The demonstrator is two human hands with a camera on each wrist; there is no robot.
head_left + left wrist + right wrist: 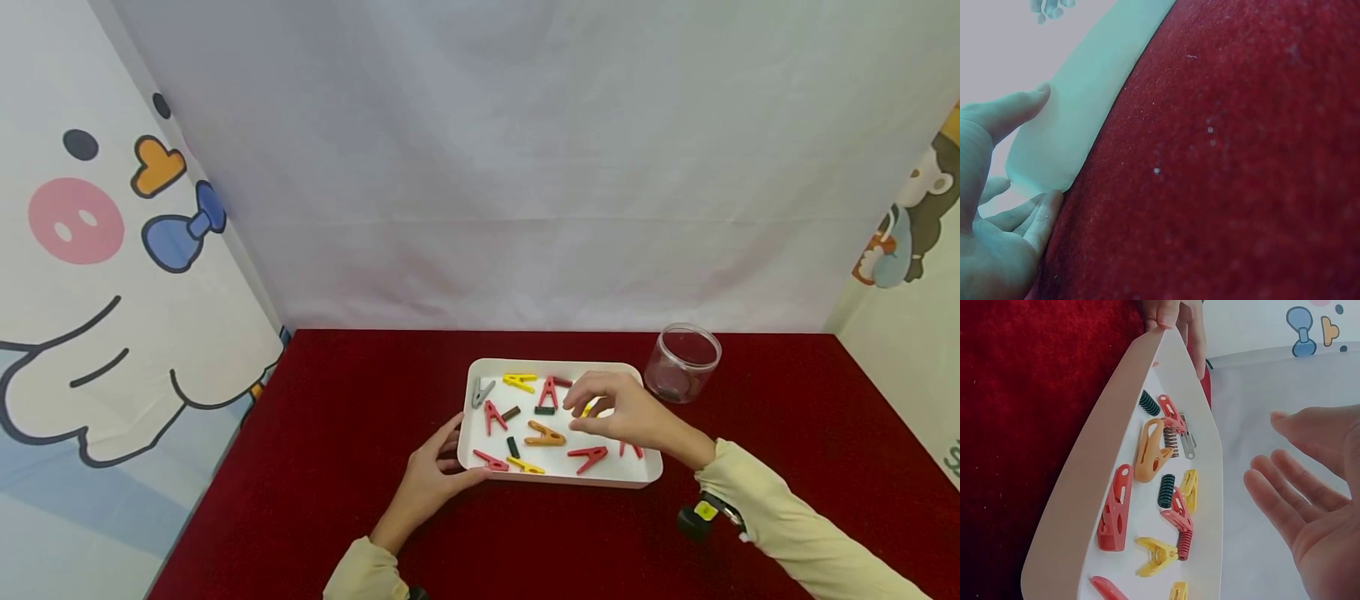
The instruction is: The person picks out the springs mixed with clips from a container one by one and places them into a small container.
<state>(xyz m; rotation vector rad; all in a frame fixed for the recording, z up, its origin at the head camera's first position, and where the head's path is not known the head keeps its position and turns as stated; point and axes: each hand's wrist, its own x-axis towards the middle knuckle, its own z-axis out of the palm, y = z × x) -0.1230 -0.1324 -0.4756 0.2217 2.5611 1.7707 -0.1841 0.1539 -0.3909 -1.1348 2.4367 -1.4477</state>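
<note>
My left hand [431,479] grips the near left corner of a white tray [577,480], thumb on the front wall and fingers round the side. In the left wrist view the thumb and fingertips touch the tray wall [1079,106]. My right hand [618,408] hovers over the tray's right part, thumb and fingers apart, holding nothing. Plastic clothes pegs lie scattered inside: an orange peg [557,438], several red ones like this red peg [1115,512], several yellow ones and a grey peg [481,392]. Among them lie small coil springs, such as a dark green spring [1166,490] and a red spring [1185,545].
A clear round jar [684,367] stands behind the tray's right end, with a small dark coiled piece at its bottom. A red cloth [360,400] covers the table. A pale curtain [525,167] hangs along the back edge, and cartoon-printed panels flank both sides.
</note>
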